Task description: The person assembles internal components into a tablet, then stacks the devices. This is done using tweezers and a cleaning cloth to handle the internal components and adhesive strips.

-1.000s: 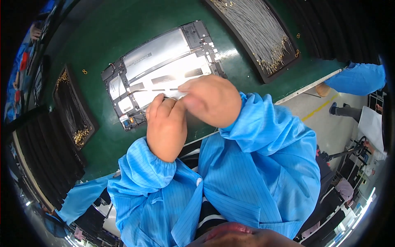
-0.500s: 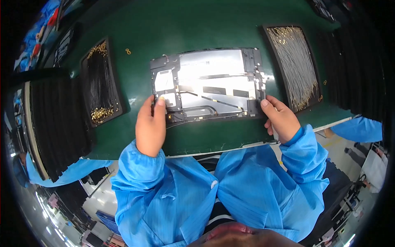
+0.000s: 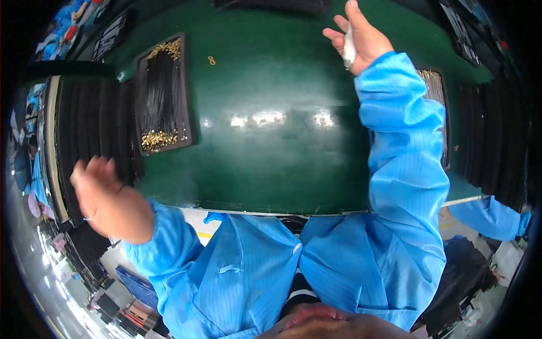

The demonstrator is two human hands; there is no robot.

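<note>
My left hand (image 3: 110,200), blurred by motion, is at the left over the near end of a stack of black trays (image 3: 93,130). Its fingers look spread, and nothing shows in them. My right hand (image 3: 367,42) reaches to the far side of the green table (image 3: 271,164), thumb and forefinger stretched away from me. Against its palm it keeps a slim white object (image 3: 349,50) whose kind I cannot make out. Beyond that hand, a dark flat piece (image 3: 271,4) is cut off by the upper edge of the view.
A black tray of dark cables (image 3: 164,93) with gold ends lies at the left. Grey cables (image 3: 433,85) at the right are partly behind my sleeve. A small yellow loop (image 3: 212,60) lies on the table. More black trays (image 3: 491,135) stand far right.
The flat electronic panel that both hands held has left the table's middle. My right hand has moved far forward; my left hand has swung left to the black stack.
</note>
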